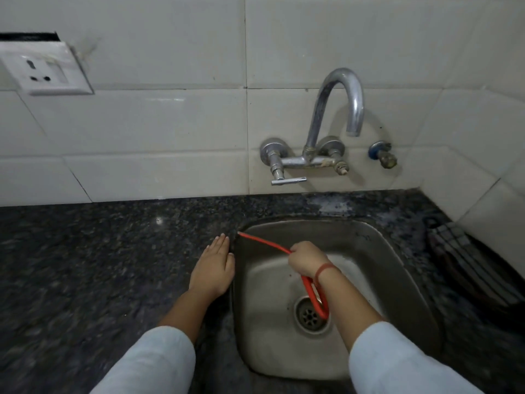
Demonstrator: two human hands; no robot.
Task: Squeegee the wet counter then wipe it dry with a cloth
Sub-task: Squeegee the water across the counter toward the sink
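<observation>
Gripping the red squeegee [308,277] above the steel sink [397,251], the right hand [305,258] was seen closed in a fist around the upper part of the handle, whose red loop hung down past the wrist toward the drain [311,312]. The thin red blade edge was stretched out to the left and far from the fist, its tip lying at the sink's far-left rim, just where the dark granite counter [99,265] began. The left hand [214,265] was laid flat on the counter right beside that rim, fingers together and extended, nothing being pinched or held. No cloth could be made out; a dark striped shape at the far right edge was too blurred to be named. The step in hand was judged to be the squeegee stroke ending at the sink, with water being drawn over the rim. To do it well, the blade would best be kept pressed evenly along its whole length and tilted slightly toward the basin, so that no film is left behind. Strokes from the left part of the counter should be overlapped and each finished over the rim. The pale wet patch near the tap [335,123] at the far side should also be reached before any drying is attempted.
</observation>
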